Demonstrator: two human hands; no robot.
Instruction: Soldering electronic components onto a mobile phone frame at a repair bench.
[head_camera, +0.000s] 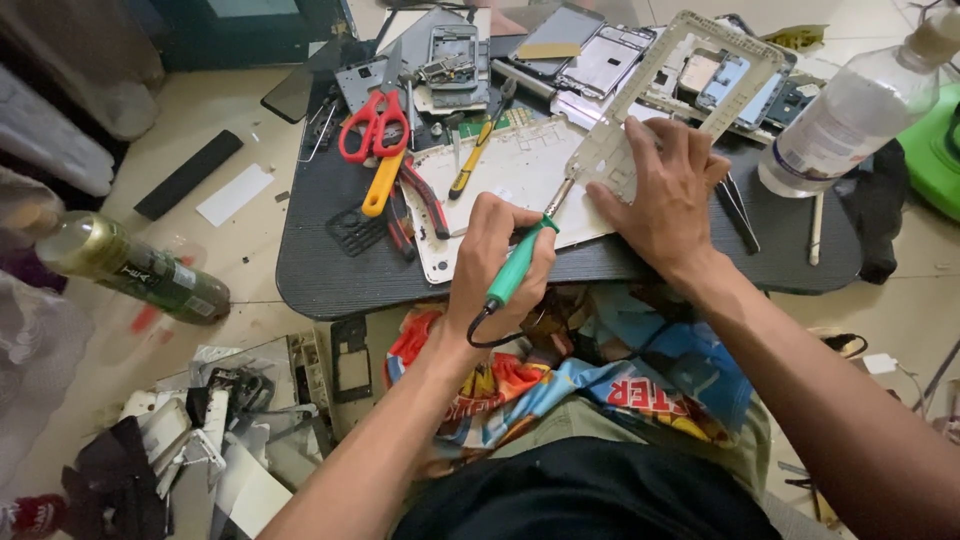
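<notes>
My left hand (497, 262) grips a green-handled soldering iron (520, 266), its metal tip touching the lower corner of a white plastic frame (690, 85). My right hand (665, 190) presses flat on that frame's lower end, holding it against a white device back panel (500, 175) on the dark board (330, 270). The frame tilts up toward the far right. A black cord runs from the iron's end toward my lap.
Red-handled scissors (373, 125), a yellow-handled tool (383, 183), pliers (425, 200) and a screwdriver (478, 150) lie at the left of the board. Phone parts (600, 55) pile at the back. A clear bottle (850, 110) stands right, a green bottle (130, 265) lies left.
</notes>
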